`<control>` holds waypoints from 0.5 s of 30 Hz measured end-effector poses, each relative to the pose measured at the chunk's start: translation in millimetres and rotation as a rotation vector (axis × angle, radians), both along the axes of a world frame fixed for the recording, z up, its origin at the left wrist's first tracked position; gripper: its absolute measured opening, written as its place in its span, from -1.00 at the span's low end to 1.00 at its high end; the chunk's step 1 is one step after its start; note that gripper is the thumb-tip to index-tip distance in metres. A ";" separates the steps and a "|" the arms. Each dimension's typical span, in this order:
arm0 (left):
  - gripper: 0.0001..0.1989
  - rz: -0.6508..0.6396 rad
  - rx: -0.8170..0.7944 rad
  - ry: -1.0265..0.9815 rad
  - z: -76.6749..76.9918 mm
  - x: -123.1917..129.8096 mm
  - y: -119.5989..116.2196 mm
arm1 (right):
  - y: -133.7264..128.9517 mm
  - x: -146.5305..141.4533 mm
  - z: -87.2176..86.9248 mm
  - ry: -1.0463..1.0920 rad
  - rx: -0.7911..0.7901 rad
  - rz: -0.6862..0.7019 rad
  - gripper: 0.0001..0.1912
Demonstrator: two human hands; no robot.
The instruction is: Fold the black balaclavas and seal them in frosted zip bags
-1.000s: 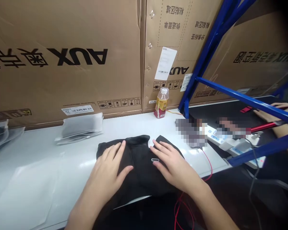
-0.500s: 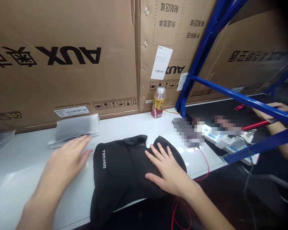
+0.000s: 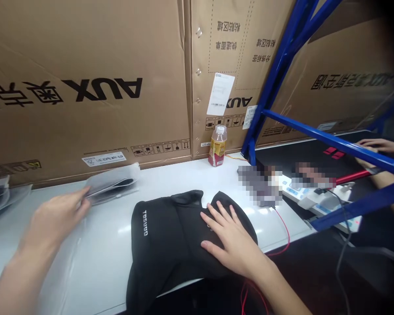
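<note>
My left hand (image 3: 61, 214) is pinched on the near left edge of a translucent plastic bag (image 3: 113, 179), one of a small pile by the cardboard boxes; a bag edge is lifted and blurred. A black fabric garment (image 3: 170, 240) with white lettering lies on the white table, its lower left part hanging over the front edge. Spread flat on the right part of the garment is my right hand (image 3: 228, 238), fingers apart.
Large cardboard boxes (image 3: 85, 43) stand behind the white table (image 3: 98, 245). A drink bottle (image 3: 217, 146), a blurred-out device with a red cable and power strips (image 3: 341, 214) are to the right, by a blue metal frame (image 3: 331, 135). Another person's hands (image 3: 381, 146) show far right.
My left hand has moved left and closed on a bag, whose edge has lifted. My right hand stays flat on the garment. The view has shifted slightly.
</note>
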State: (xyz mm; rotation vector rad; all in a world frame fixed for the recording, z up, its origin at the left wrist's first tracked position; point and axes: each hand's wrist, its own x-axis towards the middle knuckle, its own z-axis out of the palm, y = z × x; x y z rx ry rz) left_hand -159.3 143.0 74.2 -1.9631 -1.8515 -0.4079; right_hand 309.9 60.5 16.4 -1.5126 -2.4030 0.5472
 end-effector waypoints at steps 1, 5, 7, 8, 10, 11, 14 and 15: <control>-0.39 -0.015 0.041 0.010 -1.7 9.3 -9.6 | -0.1 -0.1 0.0 0.003 0.012 -0.003 -0.30; -0.78 -0.223 0.132 0.054 -13.6 72.8 -63.0 | -1.2 -10.3 4.8 0.053 0.140 -0.005 -0.49; -0.85 -0.365 0.132 0.044 -20.4 110.3 -90.6 | -2.3 -24.2 11.7 0.131 0.237 0.059 -0.58; -0.83 -0.461 0.150 0.024 -23.5 126.7 -102.6 | -3.0 -33.2 15.8 0.182 0.288 0.105 -0.62; -0.74 -0.596 0.153 -0.066 -28.4 150.2 -121.6 | -3.9 -53.0 23.5 0.273 0.387 0.197 -0.70; -0.72 -0.643 0.149 -0.121 -30.4 156.7 -128.4 | -4.0 -62.5 26.4 0.298 0.439 0.240 -0.74; -0.68 -0.710 0.099 -0.223 -35.4 158.0 -139.2 | -1.8 -83.7 29.4 0.282 0.602 0.336 -0.81; -0.66 -0.722 0.070 -0.225 -37.2 154.7 -140.5 | -0.5 -87.6 28.9 0.259 0.647 0.358 -0.80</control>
